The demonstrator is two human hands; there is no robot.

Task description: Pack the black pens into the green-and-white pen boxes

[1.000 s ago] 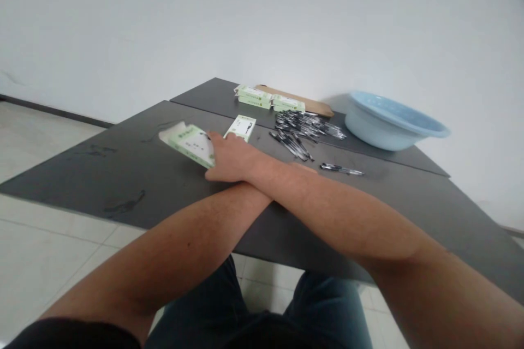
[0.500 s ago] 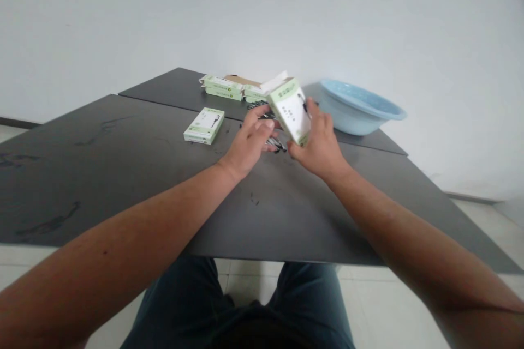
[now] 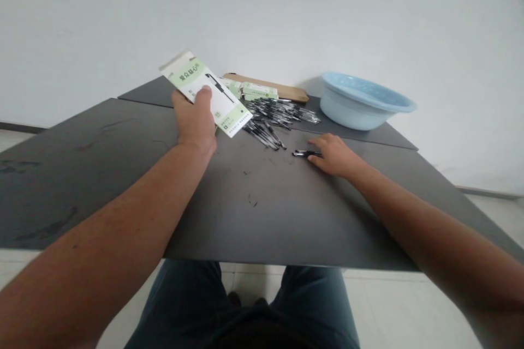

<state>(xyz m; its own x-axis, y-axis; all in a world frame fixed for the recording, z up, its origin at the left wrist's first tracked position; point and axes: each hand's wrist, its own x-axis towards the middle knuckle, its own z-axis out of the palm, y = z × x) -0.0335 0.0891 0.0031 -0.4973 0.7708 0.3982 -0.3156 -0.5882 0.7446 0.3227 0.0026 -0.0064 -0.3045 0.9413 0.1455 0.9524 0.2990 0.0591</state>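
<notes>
My left hand holds a flat white-and-green pen box up off the table, tilted, its end flap at the upper left. The thumb presses on the printed front, which shows a picture of a pen. Low over the table to the right, my right hand has its thumb and fingers around a few black pens, whose ends stick out to the left. Between the hands lies a loose heap of clear-and-black pens.
More green-and-white boxes sit behind the heap, by a brown cardboard piece. A light blue basin stands at the back right near the wall. A seam crosses the dark table.
The box has passed from my right hand to my left and moved left. My right hand has come down onto pens on the table. The box lying at left is now mostly hidden.
</notes>
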